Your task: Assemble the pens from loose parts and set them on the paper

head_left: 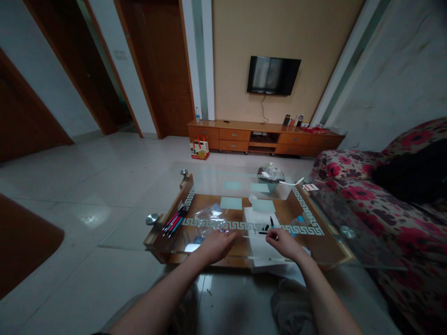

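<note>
My left hand (218,245) is over the near side of the glass coffee table (132,232), fingers stretched to the right and nothing clearly held. Just beyond it lies a crumpled clear plastic bag (209,216). My right hand (282,243) is closed, thumb and fingers pinched, above white paper (258,249). A dark pen with a blue part (272,222) sticks up from that hand; its lower part is hidden by the fingers. Small black pieces (266,228) lie beside it. A bunch of pens in pink, blue and black (174,221) rests at the table's left.
At the table's far right stands a dark bowl with plastic in it (271,173). A white strip (291,182) and a card (310,187) lie near the right edge. Metal fittings (152,218) mark the glass corners. A flowered sofa (363,195) is close on the right.
</note>
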`<state>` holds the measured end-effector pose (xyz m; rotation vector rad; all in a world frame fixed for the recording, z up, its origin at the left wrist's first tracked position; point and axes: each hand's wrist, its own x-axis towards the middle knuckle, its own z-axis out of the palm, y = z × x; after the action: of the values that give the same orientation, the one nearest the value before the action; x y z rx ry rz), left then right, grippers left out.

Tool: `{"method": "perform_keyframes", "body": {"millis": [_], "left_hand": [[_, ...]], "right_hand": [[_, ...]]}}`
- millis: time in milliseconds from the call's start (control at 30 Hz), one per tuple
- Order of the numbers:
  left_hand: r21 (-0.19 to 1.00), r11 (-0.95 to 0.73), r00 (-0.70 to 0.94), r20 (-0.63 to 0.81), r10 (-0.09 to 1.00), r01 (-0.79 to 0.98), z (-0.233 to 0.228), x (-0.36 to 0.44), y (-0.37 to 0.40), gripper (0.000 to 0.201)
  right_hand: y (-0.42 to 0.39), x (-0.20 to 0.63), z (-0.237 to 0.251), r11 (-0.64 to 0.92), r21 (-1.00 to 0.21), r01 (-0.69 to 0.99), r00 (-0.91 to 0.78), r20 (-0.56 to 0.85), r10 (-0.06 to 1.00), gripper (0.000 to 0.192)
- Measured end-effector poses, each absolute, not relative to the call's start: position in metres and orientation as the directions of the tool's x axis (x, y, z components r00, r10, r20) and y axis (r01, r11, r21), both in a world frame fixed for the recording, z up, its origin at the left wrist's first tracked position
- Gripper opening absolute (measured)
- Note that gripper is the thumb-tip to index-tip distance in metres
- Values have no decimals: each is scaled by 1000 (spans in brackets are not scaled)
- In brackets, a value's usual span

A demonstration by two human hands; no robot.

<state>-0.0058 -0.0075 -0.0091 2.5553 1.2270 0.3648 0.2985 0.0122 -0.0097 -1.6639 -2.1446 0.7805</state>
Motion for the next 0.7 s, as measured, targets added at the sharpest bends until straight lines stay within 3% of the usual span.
{"method": "perform_keyframes", "body": {"millis": [267,700], "left_hand": [[252,-648,646,102,757,719,-11,-6,-7,22],[255,-646,648,88,757,720,-5,-6,-8,45]], "right_hand": [[14,293,-14,107,-421,901,-151,-72,986,16],[15,289,-19,80,-387,919,-116,-70,991,14]]}}
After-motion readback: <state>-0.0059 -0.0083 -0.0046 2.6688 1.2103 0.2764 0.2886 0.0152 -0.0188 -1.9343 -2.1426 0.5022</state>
